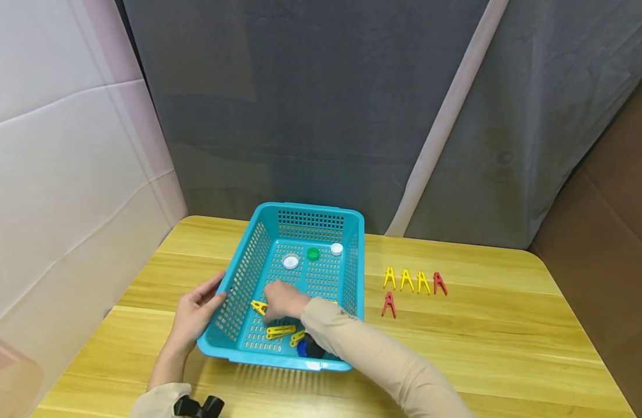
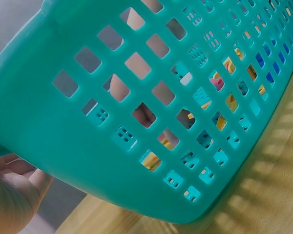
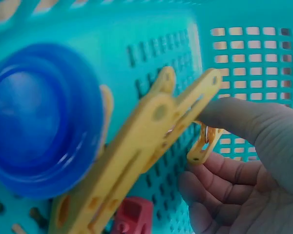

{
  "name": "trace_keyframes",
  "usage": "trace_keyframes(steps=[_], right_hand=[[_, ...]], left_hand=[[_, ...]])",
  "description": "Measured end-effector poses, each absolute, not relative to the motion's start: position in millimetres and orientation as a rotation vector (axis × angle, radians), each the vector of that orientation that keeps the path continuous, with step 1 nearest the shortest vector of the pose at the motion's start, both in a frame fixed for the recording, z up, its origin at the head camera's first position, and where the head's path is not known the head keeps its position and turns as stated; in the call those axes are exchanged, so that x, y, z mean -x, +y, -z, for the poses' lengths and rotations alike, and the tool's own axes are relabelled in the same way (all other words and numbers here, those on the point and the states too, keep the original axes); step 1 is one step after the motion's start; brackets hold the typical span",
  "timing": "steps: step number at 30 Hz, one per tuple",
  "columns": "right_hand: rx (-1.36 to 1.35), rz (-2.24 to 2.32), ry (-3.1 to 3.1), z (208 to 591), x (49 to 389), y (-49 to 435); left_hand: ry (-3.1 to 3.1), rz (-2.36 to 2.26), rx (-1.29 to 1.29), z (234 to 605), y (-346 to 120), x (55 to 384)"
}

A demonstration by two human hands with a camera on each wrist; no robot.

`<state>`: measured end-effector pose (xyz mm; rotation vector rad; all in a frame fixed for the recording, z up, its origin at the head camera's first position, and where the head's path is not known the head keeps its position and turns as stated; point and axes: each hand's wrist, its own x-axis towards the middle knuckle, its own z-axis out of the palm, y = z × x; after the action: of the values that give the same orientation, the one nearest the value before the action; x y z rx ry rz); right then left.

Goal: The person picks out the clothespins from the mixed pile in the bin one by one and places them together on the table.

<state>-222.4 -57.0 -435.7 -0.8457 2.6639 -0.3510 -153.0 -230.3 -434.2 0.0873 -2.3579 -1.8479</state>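
Note:
A turquoise plastic basket (image 1: 360, 261) sits on the table, its perforated side filling most of the left wrist view. My left hand (image 1: 191, 313) holds its rim on the left side. Reaching inside, my right hand (image 1: 283, 301) pinches a yellow clothespin (image 3: 205, 144) between thumb and fingers, close to the basket's left wall. More yellow clothespins (image 1: 281, 331) lie on the basket floor beside a blue cap (image 3: 36, 119) and a red clothespin (image 3: 132, 217). My right forearm hides part of the basket's near right corner.
Two white caps (image 1: 290, 262) and a green cap (image 1: 313, 253) lie towards the basket's far end. Right of the basket, three yellow clothespins (image 1: 406, 280) and a red one (image 1: 440, 283) form a row, with another red clothespin (image 1: 388, 305) below. A grey curtain (image 1: 321, 116) hangs behind the table.

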Motion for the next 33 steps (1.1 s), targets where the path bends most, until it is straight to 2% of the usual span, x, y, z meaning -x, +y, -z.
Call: trace_keyframes(steps=[18, 33], right_hand=[[0.827, 0.649, 2.796, 404, 230, -40], [0.703, 0.886, 2.83, 372, 228, 7]], left_hand=[[-2.342, 1.841, -0.056, 434, -230, 153], [-2.353, 1.827, -0.05, 436, -230, 152]])
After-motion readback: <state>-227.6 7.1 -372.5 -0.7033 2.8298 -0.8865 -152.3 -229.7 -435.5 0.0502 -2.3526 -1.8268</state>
